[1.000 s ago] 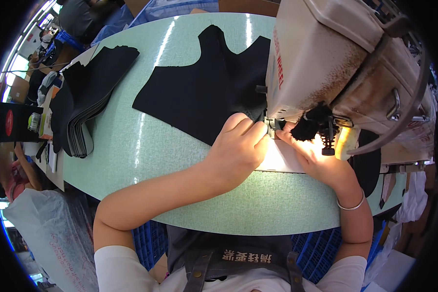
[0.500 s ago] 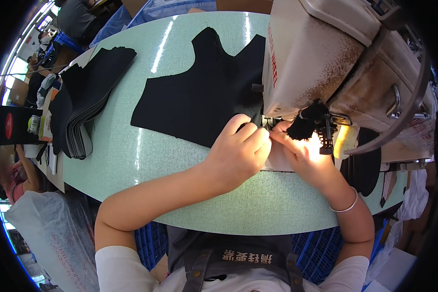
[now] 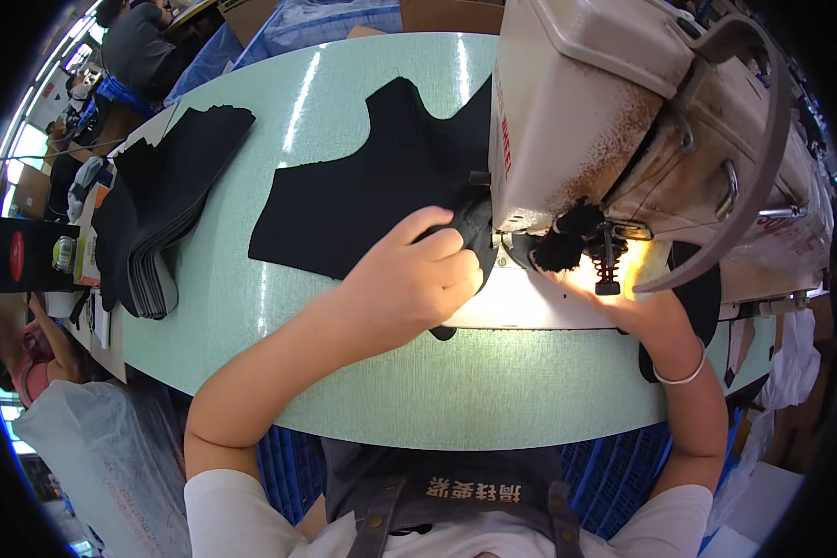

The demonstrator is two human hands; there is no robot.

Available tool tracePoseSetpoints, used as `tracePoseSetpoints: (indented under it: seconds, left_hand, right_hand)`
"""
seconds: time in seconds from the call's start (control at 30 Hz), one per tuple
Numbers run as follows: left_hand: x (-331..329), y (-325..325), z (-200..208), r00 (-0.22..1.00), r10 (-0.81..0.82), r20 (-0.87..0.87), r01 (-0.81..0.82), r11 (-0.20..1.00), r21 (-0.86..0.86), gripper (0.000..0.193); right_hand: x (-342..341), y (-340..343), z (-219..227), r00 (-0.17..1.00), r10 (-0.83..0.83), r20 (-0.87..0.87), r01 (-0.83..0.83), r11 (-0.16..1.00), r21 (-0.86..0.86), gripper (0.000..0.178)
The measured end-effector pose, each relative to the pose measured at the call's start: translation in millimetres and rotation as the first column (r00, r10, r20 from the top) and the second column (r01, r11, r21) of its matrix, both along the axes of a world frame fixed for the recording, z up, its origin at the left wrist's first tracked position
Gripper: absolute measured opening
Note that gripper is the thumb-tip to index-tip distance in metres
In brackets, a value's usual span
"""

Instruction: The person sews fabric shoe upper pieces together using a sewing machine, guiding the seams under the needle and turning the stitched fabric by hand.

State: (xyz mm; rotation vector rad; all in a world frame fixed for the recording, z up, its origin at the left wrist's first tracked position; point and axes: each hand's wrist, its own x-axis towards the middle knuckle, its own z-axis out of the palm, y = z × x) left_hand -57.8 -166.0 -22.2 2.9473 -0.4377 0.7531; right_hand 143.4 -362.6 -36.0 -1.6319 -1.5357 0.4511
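At fabric edge, left hand, open tabletop

I make out red lettering on the sewing machine, beyond the left hand, and more above and right of the right hand; pale upside-down characters on the apron below; blurred red print on a bag, lower left.

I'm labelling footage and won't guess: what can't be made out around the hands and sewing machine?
In the head view:
Right hand: fingers mostly hidden behind the fuzzy black part.
Left hand: anything within its curled fingers, hidden by that hand.
Flat black fabric: right side, behind the sewing machine.
Sewing machine: top cut off by upper edge.
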Motion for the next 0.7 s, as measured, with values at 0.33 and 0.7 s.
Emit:
tracePoseSetpoints:
  seconds: [0.33,0.7]
  left_hand:
    - [5,-19,-14,0.994,0.077,0.073,-0.077,0.997,0.008,0.009]
    - [10,-18,-14,0.988,0.134,0.082,-0.139,0.989,0.059,0.008]
  right_hand:
    - [-6,-3,-16,0.559,0.205,0.803,-0.024,0.973,-0.231,0.045]
    - [-17,9,-2,0.628,0.167,0.76,0.046,0.967,-0.251,0.051]
